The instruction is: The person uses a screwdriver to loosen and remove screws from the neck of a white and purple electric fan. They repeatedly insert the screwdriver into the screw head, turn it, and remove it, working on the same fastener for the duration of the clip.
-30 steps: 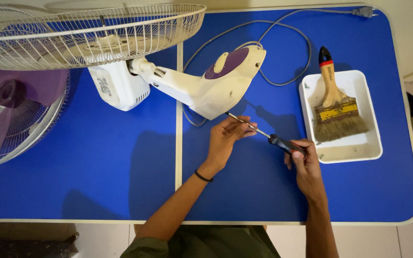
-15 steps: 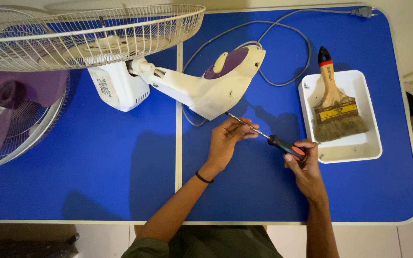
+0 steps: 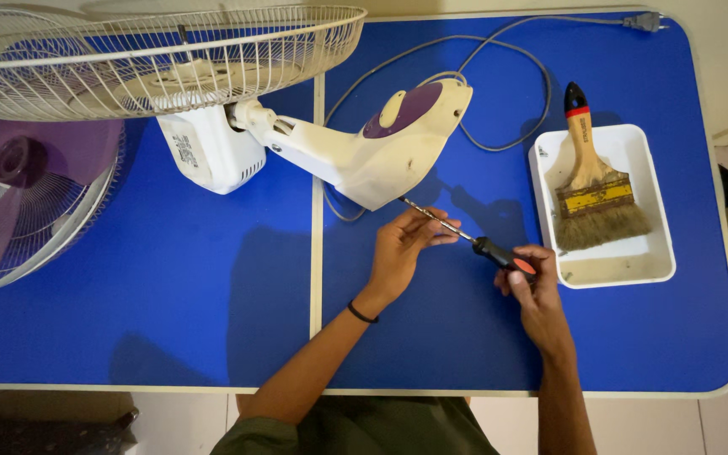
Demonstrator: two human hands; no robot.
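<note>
A white and purple fan body (image 3: 381, 147) lies on its side on the blue table (image 3: 170, 295). My right hand (image 3: 532, 286) grips the black and orange handle of a screwdriver (image 3: 499, 253). The metal shaft runs up-left, and its tip meets the underside of the fan's base. My left hand (image 3: 402, 253) pinches the shaft near its middle, fingers curled around it. A black band sits on my left wrist.
A white wire fan guard (image 3: 153, 55) lies at the top left, and a purple blade set in another guard (image 3: 18, 194) at the far left. A white tray (image 3: 655, 244) on the right holds a wooden paintbrush (image 3: 587, 177). The grey power cord (image 3: 507, 59) loops along the table's far edge.
Both hands and the screwdriver have barely shifted. My right hand has turned slightly on the handle, which sits a little lower. The fan has not moved.
</note>
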